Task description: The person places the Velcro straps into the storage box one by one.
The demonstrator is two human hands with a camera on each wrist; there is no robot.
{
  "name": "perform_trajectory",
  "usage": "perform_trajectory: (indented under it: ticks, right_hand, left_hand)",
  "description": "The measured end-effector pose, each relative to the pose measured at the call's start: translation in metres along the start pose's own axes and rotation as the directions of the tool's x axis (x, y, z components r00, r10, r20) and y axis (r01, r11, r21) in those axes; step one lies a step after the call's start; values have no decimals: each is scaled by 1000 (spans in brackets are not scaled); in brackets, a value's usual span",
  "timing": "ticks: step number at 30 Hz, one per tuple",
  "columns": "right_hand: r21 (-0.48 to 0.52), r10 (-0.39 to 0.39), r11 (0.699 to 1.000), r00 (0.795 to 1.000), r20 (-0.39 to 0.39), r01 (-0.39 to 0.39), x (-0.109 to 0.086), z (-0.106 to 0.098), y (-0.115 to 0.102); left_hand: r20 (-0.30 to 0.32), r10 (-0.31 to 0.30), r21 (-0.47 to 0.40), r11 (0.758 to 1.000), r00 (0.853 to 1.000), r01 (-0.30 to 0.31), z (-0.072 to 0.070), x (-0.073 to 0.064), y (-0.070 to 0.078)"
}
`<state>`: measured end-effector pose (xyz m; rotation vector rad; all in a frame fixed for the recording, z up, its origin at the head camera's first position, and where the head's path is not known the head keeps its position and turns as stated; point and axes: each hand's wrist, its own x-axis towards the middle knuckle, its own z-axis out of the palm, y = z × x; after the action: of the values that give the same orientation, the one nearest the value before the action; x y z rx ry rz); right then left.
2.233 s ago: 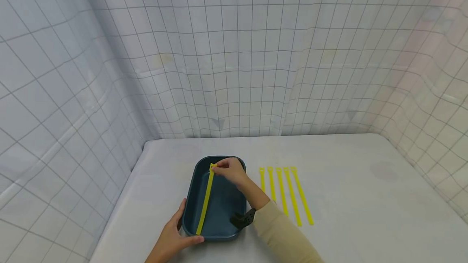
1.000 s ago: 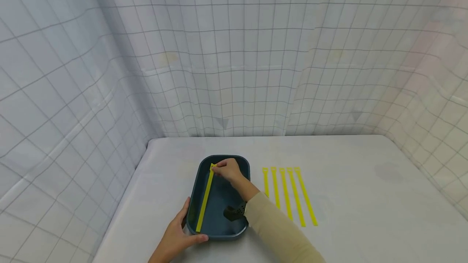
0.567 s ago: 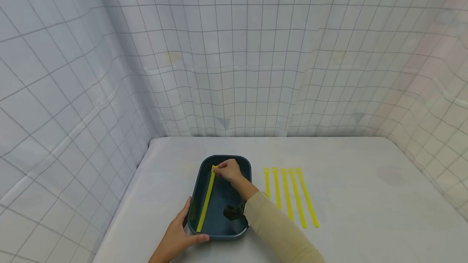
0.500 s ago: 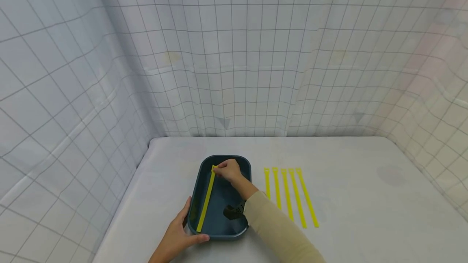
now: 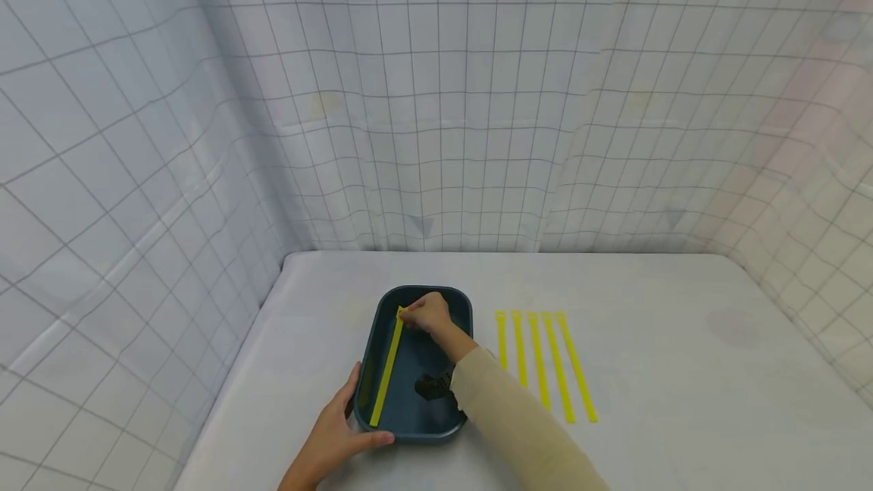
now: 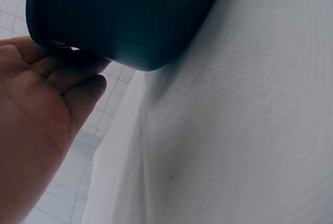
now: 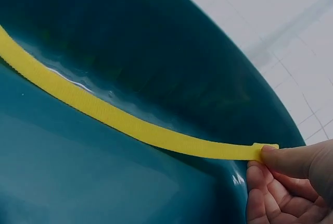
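Note:
A dark teal tray [image 5: 436,430] with rounded corners lies on the white table. My left hand [image 5: 334,430] holds it at the near-left corner, the thumb on the near rim and the fingers along the outer left wall. In the left wrist view those fingers touch the tray's outside [image 6: 130,21]. Inside, a yellow hook-and-loop cable tie [image 5: 388,370] lies lengthwise near the left side. My right hand [image 5: 430,314] pinches its far, wider end between thumb and fingers, seen closely in the right wrist view, where the tie [image 7: 130,122] bows along the tray floor.
Several more yellow cable ties [image 5: 551,358] lie side by side on the table right of the tray, some partly behind the right sleeve [image 5: 518,423]. White grid-patterned curtains [image 5: 436,135] stand behind and at both sides. A black wristband [image 5: 433,386] hangs over the tray.
The cable tie has shifted slightly toward the tray's left wall, still pinched by my right hand. My left hand stays at the tray's corner. The head view has turned a little.

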<state>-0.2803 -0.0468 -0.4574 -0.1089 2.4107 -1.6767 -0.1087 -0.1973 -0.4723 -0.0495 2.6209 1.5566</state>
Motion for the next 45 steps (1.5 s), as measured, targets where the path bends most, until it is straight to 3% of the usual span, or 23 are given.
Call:
perform_trajectory:
  ticks: [15,27,36,45]
  right_hand:
    - [-60,3,998,1000,-18,-4,1,11,1]
    - [-40,34,999,998,-52,-36,0,15,0]
    - [-122,7,992,996,-84,-17,-4,14,-1]
    - [-189,-31,982,998,-53,20,-4,12,-6]
  left_hand:
    - [5,0,2,1000,1000,0,0,0,1]
    - [0,27,-9,1000,1000,-27,1,-1,0]
    - [8,25,-20,999,1000,-25,2,-2,2]
    - [5,1,-24,1000,1000,-1,0,0,1]
